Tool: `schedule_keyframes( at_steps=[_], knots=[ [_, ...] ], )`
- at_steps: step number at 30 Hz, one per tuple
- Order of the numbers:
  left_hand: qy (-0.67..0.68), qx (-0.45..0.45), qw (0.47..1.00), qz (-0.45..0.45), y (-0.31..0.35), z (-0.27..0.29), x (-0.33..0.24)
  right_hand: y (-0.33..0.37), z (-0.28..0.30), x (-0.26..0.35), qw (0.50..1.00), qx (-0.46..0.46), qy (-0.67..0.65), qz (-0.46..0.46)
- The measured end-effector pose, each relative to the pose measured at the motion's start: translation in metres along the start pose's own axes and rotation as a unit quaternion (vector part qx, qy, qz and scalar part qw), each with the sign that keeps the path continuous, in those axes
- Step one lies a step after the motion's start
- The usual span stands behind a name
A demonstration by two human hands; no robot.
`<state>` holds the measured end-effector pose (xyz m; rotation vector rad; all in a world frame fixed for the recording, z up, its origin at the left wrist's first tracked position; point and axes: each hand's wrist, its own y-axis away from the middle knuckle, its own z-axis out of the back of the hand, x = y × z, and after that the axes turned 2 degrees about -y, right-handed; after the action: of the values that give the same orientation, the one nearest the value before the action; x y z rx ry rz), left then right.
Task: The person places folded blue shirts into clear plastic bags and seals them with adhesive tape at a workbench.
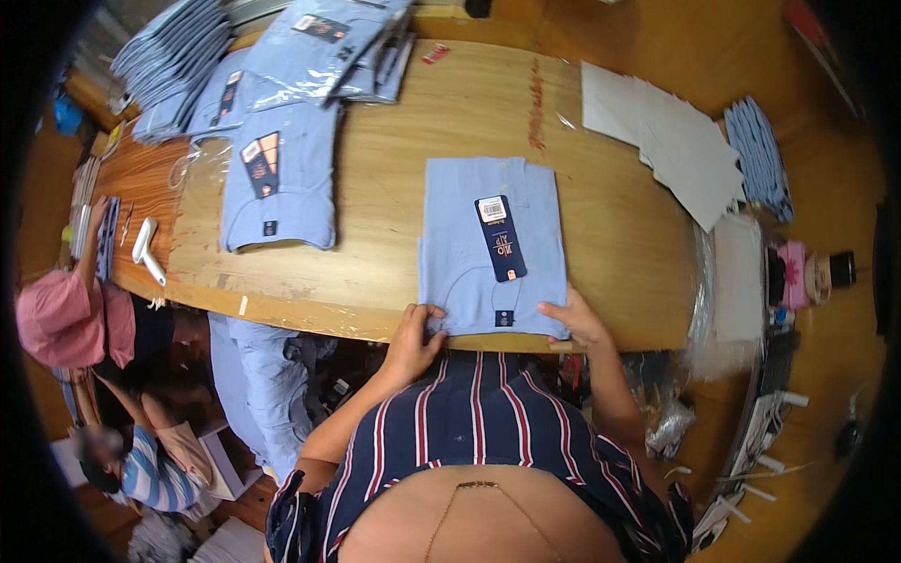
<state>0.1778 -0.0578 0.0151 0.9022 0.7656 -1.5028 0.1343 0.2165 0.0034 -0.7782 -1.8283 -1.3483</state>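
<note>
A folded light-blue shirt (450, 216) lies flat in front of me at the table's near edge, its neckline toward me. A dark hang tag (501, 238) rests on it, tied by a thin loop, and a small dark label (504, 318) shows inside the neck. My left hand (416, 340) is closed at the shirt's near left corner, its fingers bent onto the cloth. On the near right corner, my right hand (574, 319) grips the edge with the thumb on top; its other fingers are partly hidden.
Another folded blue shirt (291, 211) with a tag lies to the left, below bagged shirts (305, 52) and a tall shirt stack (174, 61). White sheets (662, 136) lie at the right, beside folded blue cloth (757, 158) and clear plastic bags (732, 281). A white handheld tool (145, 251) sits far left, near two people.
</note>
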Motion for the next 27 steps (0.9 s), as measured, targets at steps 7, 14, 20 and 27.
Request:
schedule_keyframes(
  at_steps=[7, 14, 20, 27],
  knots=[
    [-0.142, 0.191, 0.971, 0.017, -0.003, 0.022, -0.014, 0.046, -0.010, -0.035, 0.797, -0.248, 0.497, 0.240],
    [-0.327, 0.108, 0.937, -0.064, -0.036, 0.015, -0.039, 0.067, -0.006, -0.016, 0.836, -0.253, 0.453, 0.181],
    [-0.336, -0.053, 0.916, -0.212, -0.103, -0.045, -0.037, 0.071, 0.021, 0.004, 0.794, -0.327, 0.471, 0.202],
    [-0.392, -0.025, 0.892, -0.223, -0.124, -0.053, -0.031, 0.109, 0.182, 0.008, 0.473, -0.651, 0.564, 0.184]
  ],
)
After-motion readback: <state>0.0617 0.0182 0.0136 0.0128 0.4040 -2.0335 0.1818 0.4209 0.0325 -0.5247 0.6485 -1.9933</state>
